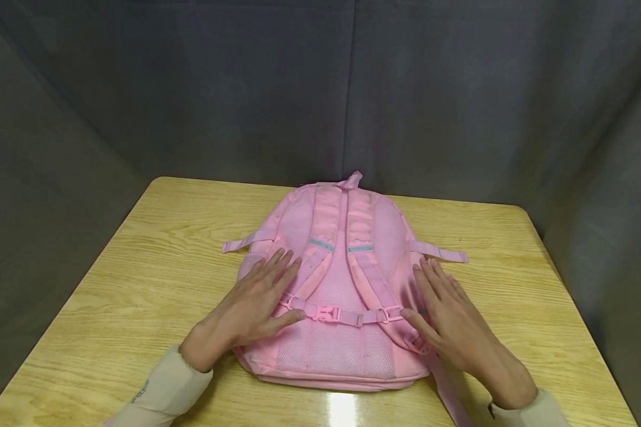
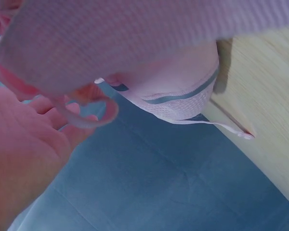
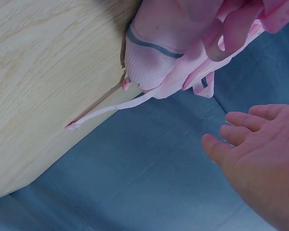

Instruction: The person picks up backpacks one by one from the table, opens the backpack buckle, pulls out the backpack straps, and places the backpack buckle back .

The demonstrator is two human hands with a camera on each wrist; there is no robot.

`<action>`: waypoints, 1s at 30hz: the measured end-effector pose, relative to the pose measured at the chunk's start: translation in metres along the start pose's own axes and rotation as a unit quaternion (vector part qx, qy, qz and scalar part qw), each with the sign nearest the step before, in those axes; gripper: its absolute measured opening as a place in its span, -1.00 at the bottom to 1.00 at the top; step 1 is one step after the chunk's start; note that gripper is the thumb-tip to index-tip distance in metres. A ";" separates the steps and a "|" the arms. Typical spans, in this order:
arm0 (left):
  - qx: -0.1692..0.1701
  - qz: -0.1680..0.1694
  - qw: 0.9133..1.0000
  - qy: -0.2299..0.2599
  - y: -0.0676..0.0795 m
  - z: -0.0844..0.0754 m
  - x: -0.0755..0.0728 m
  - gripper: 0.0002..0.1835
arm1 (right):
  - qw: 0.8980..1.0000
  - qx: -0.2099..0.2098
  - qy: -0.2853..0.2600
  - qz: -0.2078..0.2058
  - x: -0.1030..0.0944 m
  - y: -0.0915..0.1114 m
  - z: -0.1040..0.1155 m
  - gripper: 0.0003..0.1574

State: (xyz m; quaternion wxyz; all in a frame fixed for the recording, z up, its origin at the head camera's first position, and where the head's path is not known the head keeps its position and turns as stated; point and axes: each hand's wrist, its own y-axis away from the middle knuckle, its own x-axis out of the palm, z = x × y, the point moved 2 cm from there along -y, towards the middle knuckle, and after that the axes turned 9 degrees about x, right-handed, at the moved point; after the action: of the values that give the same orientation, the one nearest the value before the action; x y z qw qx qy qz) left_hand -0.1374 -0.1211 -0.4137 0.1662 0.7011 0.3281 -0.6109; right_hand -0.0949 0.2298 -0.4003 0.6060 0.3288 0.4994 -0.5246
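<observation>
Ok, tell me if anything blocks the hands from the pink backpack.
Nothing visible does: the left hand and right hand are at either side of the pink backpack, with no other object in between.

A yellowish, wood-grained table point(image 1: 149, 267) fills the lower part of the head view, its rounded far corners at centre left and centre right and its near edge beyond the bottom of the frame. A pink backpack point(image 1: 342, 279) lies on it at lower centre, shoulder straps point(image 1: 328, 210) facing up. One side strap point(image 1: 246, 241) reaches leftward over the wood, another rightward; a loose strap point(image 1: 448, 394) trails to the bottom edge, right of centre.
</observation>
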 end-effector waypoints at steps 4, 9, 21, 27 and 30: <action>0.000 0.007 1.000 0.002 -0.002 -0.002 0.001 -0.02 | 1.000 0.004 0.000 0.012 0.001 0.000 0.003 -0.02; 0.004 0.003 1.000 0.002 -0.004 -0.003 0.002 -0.02 | 1.000 0.003 -0.002 0.020 0.002 -0.002 0.008 -0.02; 0.009 0.010 1.000 0.005 -0.007 -0.008 0.005 -0.02 | 1.000 -0.016 -0.007 0.020 0.008 -0.005 0.020 -0.04; 0.014 0.012 1.000 0.003 -0.008 -0.011 0.007 -0.03 | 0.999 -0.016 -0.017 0.031 0.012 -0.006 0.026 0.00; 0.016 0.009 1.000 0.003 -0.008 -0.012 0.009 -0.04 | 0.999 -0.023 -0.017 0.033 0.014 -0.007 0.030 -0.01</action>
State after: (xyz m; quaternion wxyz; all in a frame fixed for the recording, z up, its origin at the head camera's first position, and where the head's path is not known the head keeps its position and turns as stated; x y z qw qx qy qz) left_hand -0.1328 -0.1055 -0.4185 0.1590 0.7083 0.3123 -0.6128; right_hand -0.0950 0.1963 -0.4041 0.6387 0.3220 0.4902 -0.4982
